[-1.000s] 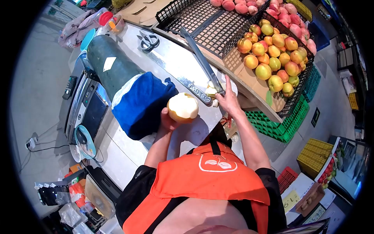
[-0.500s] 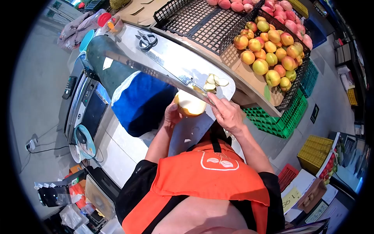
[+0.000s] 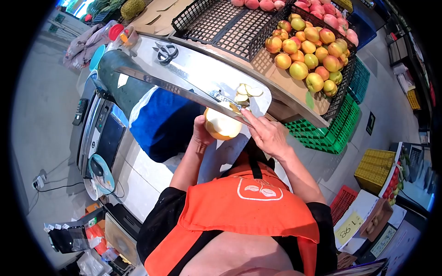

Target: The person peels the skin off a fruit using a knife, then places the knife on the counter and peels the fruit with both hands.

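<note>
My left hand (image 3: 201, 132) grips a pale, partly peeled round fruit (image 3: 223, 126), perhaps a melon, with yellow rind still on its underside. In my right hand (image 3: 270, 137) is a long knife (image 3: 177, 91). Its broad blade slants up to the left, crossing over the upper side of the fruit. Just beyond the blade, pale cut peelings (image 3: 249, 90) lie on the white counter (image 3: 195, 65). The fingers of my right hand wrap the knife near its handle, which is mostly hidden.
Black scissors (image 3: 166, 53) lie on the counter. Left of it are a large dark green gourd or melon (image 3: 120, 69) and a blue cloth (image 3: 161, 122). Crates of yellow-red fruit (image 3: 314, 59) stand beyond, with green crates (image 3: 329, 133) below. A scale-like device (image 3: 103, 133) sits at left.
The view has shifted slightly, moving the crates and counter leftward. The knife blade lies a little flatter across the fruit. Both hands keep their holds.
</note>
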A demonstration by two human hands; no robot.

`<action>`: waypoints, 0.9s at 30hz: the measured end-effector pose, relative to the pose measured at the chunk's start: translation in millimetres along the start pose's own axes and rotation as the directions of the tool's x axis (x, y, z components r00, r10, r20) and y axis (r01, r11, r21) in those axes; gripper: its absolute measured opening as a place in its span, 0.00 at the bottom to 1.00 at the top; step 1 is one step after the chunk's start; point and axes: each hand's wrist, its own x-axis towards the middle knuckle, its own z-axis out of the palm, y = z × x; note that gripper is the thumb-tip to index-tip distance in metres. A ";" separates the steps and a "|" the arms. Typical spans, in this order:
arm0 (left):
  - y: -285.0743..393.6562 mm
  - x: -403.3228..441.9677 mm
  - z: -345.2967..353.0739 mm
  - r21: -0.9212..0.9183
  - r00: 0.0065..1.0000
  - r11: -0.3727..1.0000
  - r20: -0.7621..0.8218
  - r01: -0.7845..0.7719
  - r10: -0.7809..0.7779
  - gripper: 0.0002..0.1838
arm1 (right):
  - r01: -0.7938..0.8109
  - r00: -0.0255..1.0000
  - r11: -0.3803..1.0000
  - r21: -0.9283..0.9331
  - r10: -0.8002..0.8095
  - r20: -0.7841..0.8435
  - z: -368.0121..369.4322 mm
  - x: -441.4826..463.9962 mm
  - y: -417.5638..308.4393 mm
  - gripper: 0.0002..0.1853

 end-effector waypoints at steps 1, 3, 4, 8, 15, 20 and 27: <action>1.2 0.1 1.4 -0.032 0.999 0.999 0.042 0.016 -0.015 0.42 | -0.010 1.000 1.000 0.013 0.010 0.012 -0.1 0.0 -1.1 0.33; 4.2 0.1 -0.3 -0.048 0.996 0.996 0.058 0.069 -0.066 0.42 | -0.018 1.000 0.999 0.047 0.018 0.011 2.6 -0.3 -1.3 0.33; 5.3 0.1 -1.3 -0.055 0.994 0.994 0.065 0.095 -0.091 0.42 | -0.022 1.000 0.998 0.066 0.021 0.012 4.1 -0.3 -1.2 0.32; 1.2 -0.6 -19.0 0.018 0.997 0.997 -0.010 0.071 -0.071 0.41 | -0.048 0.999 0.996 0.077 0.046 0.030 9.4 1.3 -2.4 0.30; -3.9 7.4 -19.4 -0.121 0.997 0.991 0.054 0.063 -0.056 0.44 | -0.166 0.967 0.984 0.060 0.150 0.206 9.5 6.9 -1.9 0.26; -9.3 15.2 -58.1 -0.232 0.992 0.968 0.101 0.093 -0.071 0.45 | -0.259 0.960 0.911 0.320 0.205 0.192 18.4 14.7 2.0 0.24; -17.8 -5.3 -67.6 -0.211 0.970 0.958 0.190 0.194 -0.155 0.48 | -0.514 0.843 0.687 0.514 0.514 0.156 19.1 33.1 37.9 0.26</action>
